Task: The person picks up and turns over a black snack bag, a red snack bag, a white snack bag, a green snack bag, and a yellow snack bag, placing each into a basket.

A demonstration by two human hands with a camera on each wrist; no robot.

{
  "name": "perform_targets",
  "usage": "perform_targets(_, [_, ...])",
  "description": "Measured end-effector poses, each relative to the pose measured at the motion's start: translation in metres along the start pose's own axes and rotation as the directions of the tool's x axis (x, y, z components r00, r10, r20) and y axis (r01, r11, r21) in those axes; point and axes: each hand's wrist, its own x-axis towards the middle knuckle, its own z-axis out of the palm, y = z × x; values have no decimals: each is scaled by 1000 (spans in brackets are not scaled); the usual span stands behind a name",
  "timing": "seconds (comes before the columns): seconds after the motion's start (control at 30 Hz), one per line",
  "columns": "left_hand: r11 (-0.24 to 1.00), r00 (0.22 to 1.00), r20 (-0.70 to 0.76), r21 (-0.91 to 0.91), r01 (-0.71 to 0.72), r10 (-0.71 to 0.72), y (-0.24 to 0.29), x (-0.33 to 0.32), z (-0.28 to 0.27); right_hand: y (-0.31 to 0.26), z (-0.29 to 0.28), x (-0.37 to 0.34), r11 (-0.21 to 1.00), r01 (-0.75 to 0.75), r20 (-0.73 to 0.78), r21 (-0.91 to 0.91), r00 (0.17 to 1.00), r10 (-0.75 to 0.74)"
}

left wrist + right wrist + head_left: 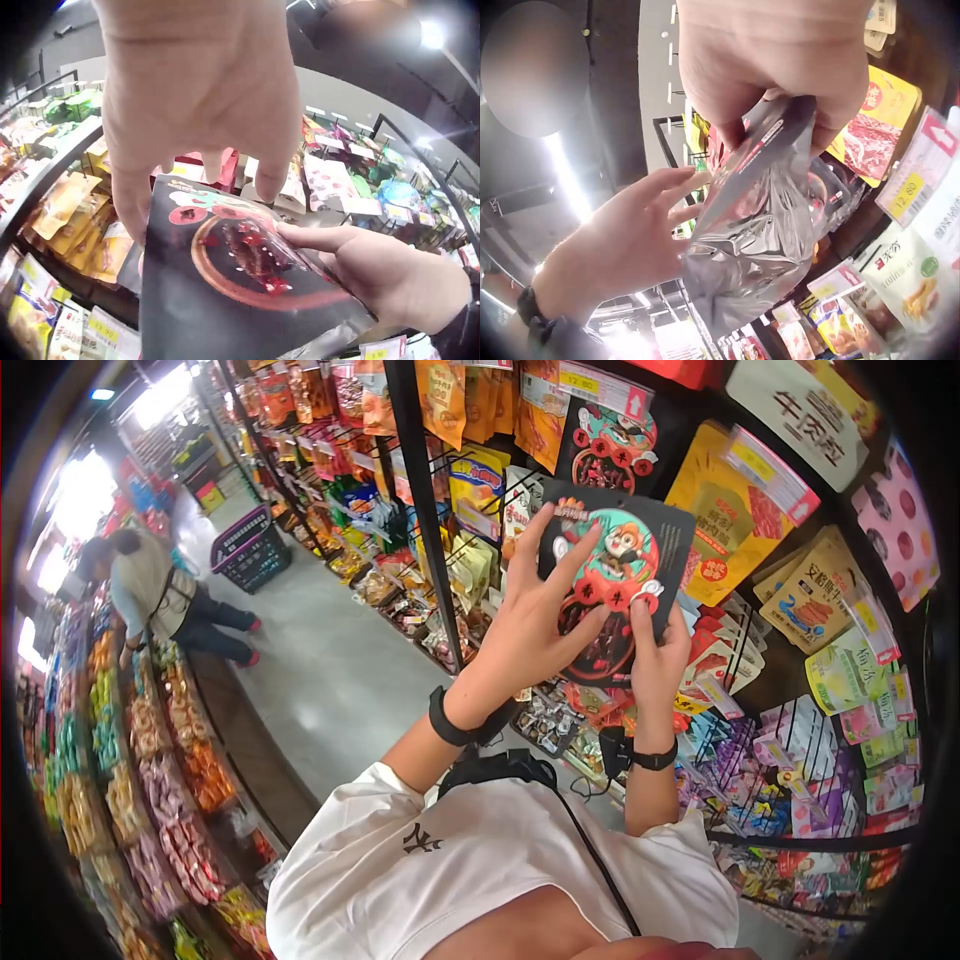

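Observation:
A black snack pouch (625, 555) with a cartoon figure, red circles and a picture of dark meat pieces is held up before the shelf rack. My right hand (655, 660) pinches its lower right part, thumb on the printed front and fingers behind. Spread across the front at the left is my left hand (520, 630), its fingers fairly straight and overlapping the pouch. In the right wrist view the pouch's crinkled silvery underside (757, 240) shows, with the left hand (622, 232) beside its edge.
A similar black pouch (612, 445) hangs behind, next to a yellow bag (735, 510) and price tags. A black post (422, 500) stands left of the hands. Across the aisle (330, 660), a person (160, 590) leans toward bagged goods near a dark basket (250, 550).

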Motion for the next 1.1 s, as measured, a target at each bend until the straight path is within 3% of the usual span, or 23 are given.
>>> perform_targets(0.3, [984,988,38,-105,-144,149,-55,91,-11,-8,51,56,986,119,-190,-115,972,-139])
perform_targets(0.43, [981,989,49,-147,-129,137,-69,111,5,5,52,80,989,104,-200,-110,972,-124])
perform_targets(0.53, [979,985,21,-119,-167,170,-76,128,10,7,59,97,974,168,-216,-150,956,-198])
perform_targets(0.73, [985,986,15,-29,-168,169,-79,136,17,18,51,101,939,206,-158,-275,954,-255])
perform_targets(1.1, [986,983,-87,-17,-166,164,-102,138,37,23,65,116,919,307,-218,-247,906,-361])
